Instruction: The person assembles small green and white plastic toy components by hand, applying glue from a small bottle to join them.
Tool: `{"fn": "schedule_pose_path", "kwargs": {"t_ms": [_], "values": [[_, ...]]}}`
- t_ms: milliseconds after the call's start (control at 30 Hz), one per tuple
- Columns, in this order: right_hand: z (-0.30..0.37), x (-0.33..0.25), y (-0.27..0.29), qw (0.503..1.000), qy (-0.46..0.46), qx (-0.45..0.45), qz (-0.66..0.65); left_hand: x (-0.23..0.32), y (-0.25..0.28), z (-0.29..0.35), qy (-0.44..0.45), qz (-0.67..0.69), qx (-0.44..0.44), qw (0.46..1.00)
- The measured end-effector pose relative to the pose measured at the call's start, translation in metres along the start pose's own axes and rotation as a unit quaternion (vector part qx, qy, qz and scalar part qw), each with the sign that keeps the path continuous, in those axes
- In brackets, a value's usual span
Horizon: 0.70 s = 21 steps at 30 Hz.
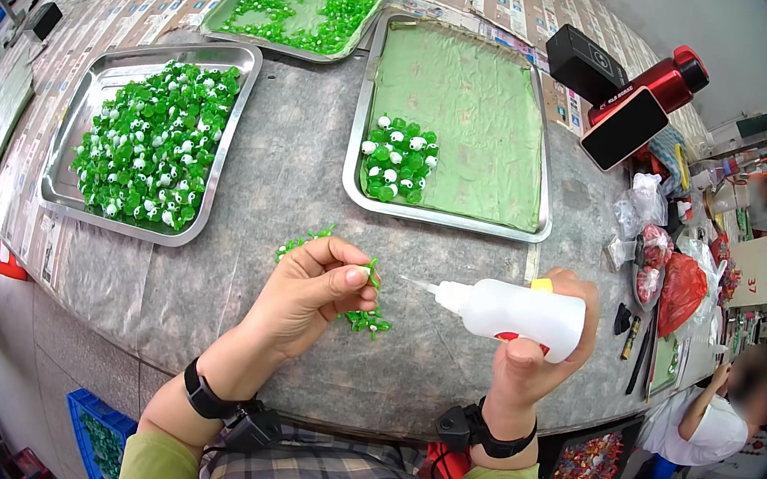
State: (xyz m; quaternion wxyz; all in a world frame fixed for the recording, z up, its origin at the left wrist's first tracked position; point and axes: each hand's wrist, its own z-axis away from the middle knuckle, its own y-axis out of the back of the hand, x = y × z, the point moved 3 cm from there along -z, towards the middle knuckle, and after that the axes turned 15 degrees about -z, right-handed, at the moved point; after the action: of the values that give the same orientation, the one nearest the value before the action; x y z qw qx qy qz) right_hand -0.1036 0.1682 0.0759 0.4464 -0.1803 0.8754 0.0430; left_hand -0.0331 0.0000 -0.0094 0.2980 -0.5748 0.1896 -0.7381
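Note:
My left hand [308,286] pinches a small green plastic piece [373,275] between thumb and fingertips over the table. My right hand [525,379] is wrapped round a white squeeze bottle [519,314] with a thin nozzle. The bottle lies nearly level, its tip pointing left at the green piece; whether they touch I cannot tell. Under and behind my left hand lie loose small green pieces [371,321], partly hidden by it. Beyond my hands, a metal tray [544,198] lined with green sheet holds a cluster of green-and-white pieces [399,159] in its near left corner.
At left, a metal tray [238,104] is heaped with green-and-white pieces. Another tray [217,16] of small green pieces stands behind. A phone [625,129] leans by a red flask [661,82] and black box [585,63]. Bags [683,294] crowd the right edge; a person [704,417] sits beyond.

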Motion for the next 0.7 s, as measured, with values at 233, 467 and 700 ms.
{"fn": "schedule_pose_path", "kwargs": {"t_ms": [233,467,700], "values": [[0.002,-0.0011,-0.0059,0.994,0.027,-0.065,0.089,0.0004,-0.001,-0.0006,0.006,-0.002,0.0,1.0],[0.0009,-0.0024,-0.008,0.991,0.041,-0.07,0.105,-0.0001,-0.0012,-0.001,0.009,-0.006,0.001,1.0],[0.0045,0.0011,-0.0068,0.997,-0.011,-0.043,0.058,-0.0004,-0.0007,-0.0006,0.005,-0.007,-0.009,1.0]]}}
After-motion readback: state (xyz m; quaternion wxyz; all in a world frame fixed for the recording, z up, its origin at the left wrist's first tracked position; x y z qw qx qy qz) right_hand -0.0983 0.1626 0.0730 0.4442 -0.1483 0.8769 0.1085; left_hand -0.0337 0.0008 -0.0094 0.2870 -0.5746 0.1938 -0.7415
